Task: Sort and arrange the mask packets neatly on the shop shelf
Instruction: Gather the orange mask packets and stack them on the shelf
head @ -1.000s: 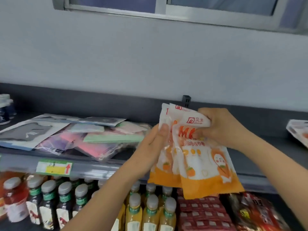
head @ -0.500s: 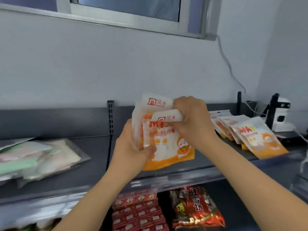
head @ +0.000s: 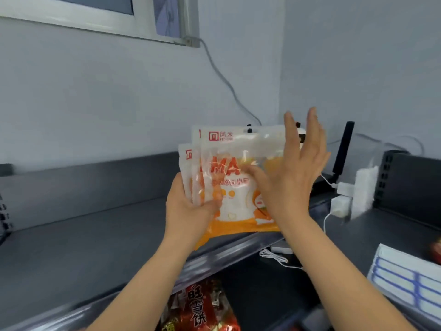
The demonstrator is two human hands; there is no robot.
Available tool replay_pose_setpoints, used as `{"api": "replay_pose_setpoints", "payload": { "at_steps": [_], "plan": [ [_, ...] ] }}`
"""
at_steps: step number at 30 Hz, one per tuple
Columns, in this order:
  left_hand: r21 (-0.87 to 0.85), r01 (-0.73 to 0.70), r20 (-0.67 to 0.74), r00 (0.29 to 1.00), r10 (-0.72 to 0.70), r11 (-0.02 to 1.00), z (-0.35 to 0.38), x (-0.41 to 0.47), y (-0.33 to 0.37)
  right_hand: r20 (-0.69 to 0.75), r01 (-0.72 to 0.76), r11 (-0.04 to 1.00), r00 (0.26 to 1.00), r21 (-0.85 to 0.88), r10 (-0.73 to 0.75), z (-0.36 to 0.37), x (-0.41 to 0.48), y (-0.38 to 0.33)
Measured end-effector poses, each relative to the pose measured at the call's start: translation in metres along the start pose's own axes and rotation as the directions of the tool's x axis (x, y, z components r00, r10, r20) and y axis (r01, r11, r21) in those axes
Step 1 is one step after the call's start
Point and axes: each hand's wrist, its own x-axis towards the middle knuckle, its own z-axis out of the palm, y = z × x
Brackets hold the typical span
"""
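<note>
My left hand (head: 188, 209) grips a small fan of white and orange mask packets (head: 229, 177) by their lower left edge, holding them upright above the grey shop shelf (head: 83, 237). The front packet shows a red logo and orange letters. My right hand (head: 296, 170) is spread with straight fingers in front of the packets' right side, thumb lying against the front packet; it holds nothing. The bottom corners of the packets hang just over the shelf's front lip.
White chargers and plugs (head: 353, 194) with a trailing cable (head: 276, 256) sit on the shelf at right, behind a black post (head: 343, 149). A blue-striped white box (head: 410, 283) lies lower right. Red snack bags (head: 202, 306) fill the shelf below. A wall corner closes the right.
The view has swung right, away from the pastel packets. My right hand has let go of the packets' top and opened flat. The left hand keeps its grip lower down.
</note>
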Motion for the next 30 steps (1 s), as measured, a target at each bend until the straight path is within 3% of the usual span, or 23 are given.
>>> {"api": "replay_pose_setpoints", "payload": {
  "at_steps": [4, 6, 10, 15, 21, 24, 26, 28, 30],
  "plan": [
    [-0.137, 0.100, -0.014, 0.995, -0.103, 0.985, 0.046, 0.017, -0.015, 0.237, -0.287, 0.955, 0.935, 0.073, 0.263, -0.003, -0.017, 0.038],
    [-0.194, 0.148, 0.007, 0.989, -0.150, 0.970, 0.065, 0.025, -0.021, 0.326, -0.319, 0.948, 0.895, -0.014, 0.306, 0.002, -0.031, 0.052],
    [-0.264, 0.243, 0.094, 0.970, -0.226, 0.934, 0.096, 0.033, -0.037, 0.260, -0.325, 0.914, 0.886, -0.242, 0.384, 0.010, -0.040, 0.069],
    [-0.349, 0.336, 0.183, 0.940, -0.288, 0.875, 0.126, 0.050, -0.054, 0.262, -0.385, 0.845, 0.830, -0.371, 0.493, 0.025, -0.035, 0.088],
    [-0.089, 0.504, 0.196, 0.855, -0.481, 0.859, 0.134, 0.061, -0.070, 0.580, -0.501, 0.812, 0.580, -0.300, 0.572, 0.053, -0.041, 0.108],
    [0.226, 0.481, 0.146, 0.843, -0.517, 0.847, 0.130, 0.065, -0.070, 0.574, -0.523, 0.799, 0.570, -0.298, 0.587, 0.058, -0.045, 0.113],
    [0.344, 0.455, 0.135, 0.842, -0.522, 0.822, 0.128, 0.065, -0.068, 0.566, -0.487, 0.801, 0.572, -0.349, 0.594, 0.060, -0.047, 0.114],
    [0.348, 0.474, 0.143, 0.826, -0.545, 0.809, 0.128, 0.066, -0.070, 0.582, -0.484, 0.806, 0.565, -0.341, 0.585, 0.061, -0.049, 0.115],
    [0.236, 0.532, 0.197, 0.793, -0.576, 0.813, 0.129, 0.066, -0.072, 0.612, -0.514, 0.803, 0.541, -0.302, 0.576, 0.062, -0.050, 0.116]
  ]
}}
